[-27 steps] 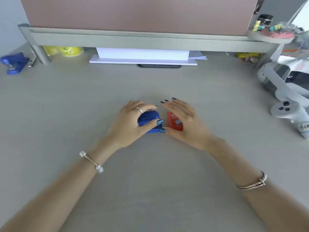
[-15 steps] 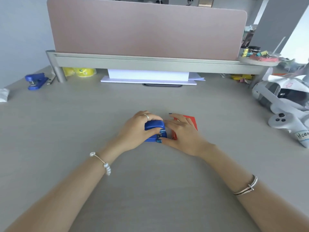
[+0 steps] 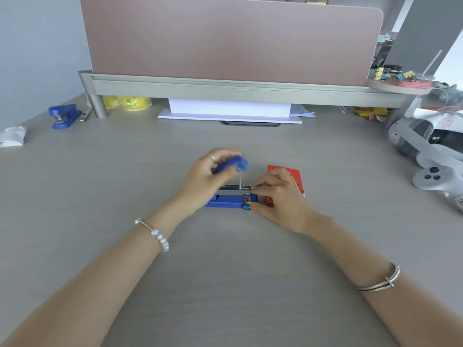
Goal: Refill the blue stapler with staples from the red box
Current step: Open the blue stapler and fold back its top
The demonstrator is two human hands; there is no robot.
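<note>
The blue stapler (image 3: 226,201) lies on the grey desk in front of me, its lid (image 3: 231,165) swung up and blurred with motion. My left hand (image 3: 203,181) grips that lid from the left. The metal staple channel (image 3: 234,190) shows underneath, with a thin spring rod standing up from it. My right hand (image 3: 278,196) pinches the stapler's front end, thumb on the base. The red box (image 3: 290,175) lies just behind and under my right hand, partly hidden by the fingers.
A second blue stapler (image 3: 64,115) sits at the far left by a shelf leg. A headset and controller (image 3: 433,156) take up the right side. White paper (image 3: 229,112) lies under the shelf; a crumpled white packet (image 3: 11,136) is at the left edge.
The stapler was shut under both hands; now my left hand has lifted its lid up and back, baring the metal channel. The camera view has tilted up.
</note>
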